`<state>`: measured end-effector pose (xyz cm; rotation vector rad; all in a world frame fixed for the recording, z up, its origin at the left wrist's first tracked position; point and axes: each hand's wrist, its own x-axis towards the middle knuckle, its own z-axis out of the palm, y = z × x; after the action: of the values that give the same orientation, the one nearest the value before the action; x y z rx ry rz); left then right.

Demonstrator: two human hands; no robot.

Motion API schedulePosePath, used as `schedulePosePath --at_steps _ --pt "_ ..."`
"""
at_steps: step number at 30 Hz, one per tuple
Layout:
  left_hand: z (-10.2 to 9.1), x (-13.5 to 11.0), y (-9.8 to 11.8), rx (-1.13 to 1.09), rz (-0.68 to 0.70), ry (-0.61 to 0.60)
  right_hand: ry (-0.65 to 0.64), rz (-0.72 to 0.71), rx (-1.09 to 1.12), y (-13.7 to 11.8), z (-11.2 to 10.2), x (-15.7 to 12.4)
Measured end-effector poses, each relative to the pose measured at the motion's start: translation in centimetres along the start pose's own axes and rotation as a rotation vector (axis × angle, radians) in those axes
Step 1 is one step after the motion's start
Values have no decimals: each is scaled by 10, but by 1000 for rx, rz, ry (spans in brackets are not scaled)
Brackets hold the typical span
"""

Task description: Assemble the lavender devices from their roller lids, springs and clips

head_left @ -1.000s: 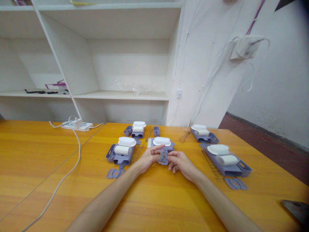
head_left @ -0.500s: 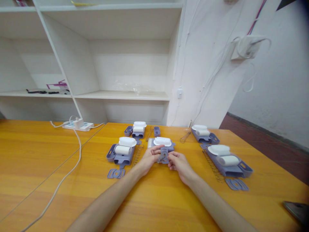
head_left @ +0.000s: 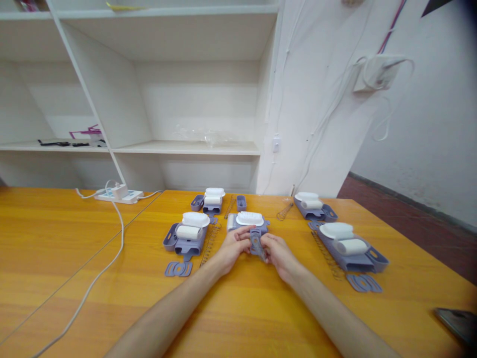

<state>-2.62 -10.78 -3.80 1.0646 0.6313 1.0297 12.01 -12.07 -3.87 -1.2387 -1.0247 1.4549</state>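
My left hand [head_left: 231,252] is closed on one side of a small flat purple plastic plate [head_left: 255,235] with cut-out openings. At the plate's lower edge a greyish metal spring [head_left: 262,253] hangs at a slant, partly blurred. The fingers of my right hand [head_left: 280,254] pinch at the spring and the plate's right side; their tips are partly hidden. Just behind my hands lies a purple holder with a white bristled oval piece [head_left: 249,218] on top and a pale roll [head_left: 231,222] at its left.
Similar purple sets with white rolls stand at the left [head_left: 189,232], back left [head_left: 213,200], right [head_left: 351,246] and back right [head_left: 312,204]. Loose coil springs [head_left: 211,244] and flat plates [head_left: 178,269] lie beside them. A power strip [head_left: 126,197] trails a white cable; a dark phone-like object [head_left: 456,320] lies front right.
The spring has swung from the plate's left side, near my left fingers, to its lower right by my right hand. The plate has turned slightly and shifted a little right.
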Motion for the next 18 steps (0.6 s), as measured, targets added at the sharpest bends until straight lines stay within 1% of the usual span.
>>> schedulePosePath --at_steps 3,8,18 --pt "-1 0 -1 -16 15 5 -26 13 10 -2 -1 -1" --pt "-4 1 -2 -44 31 17 -124 52 62 -8 -4 -3" --pt "-4 1 -3 -92 60 7 -186 -2 111 -3 -9 -1"
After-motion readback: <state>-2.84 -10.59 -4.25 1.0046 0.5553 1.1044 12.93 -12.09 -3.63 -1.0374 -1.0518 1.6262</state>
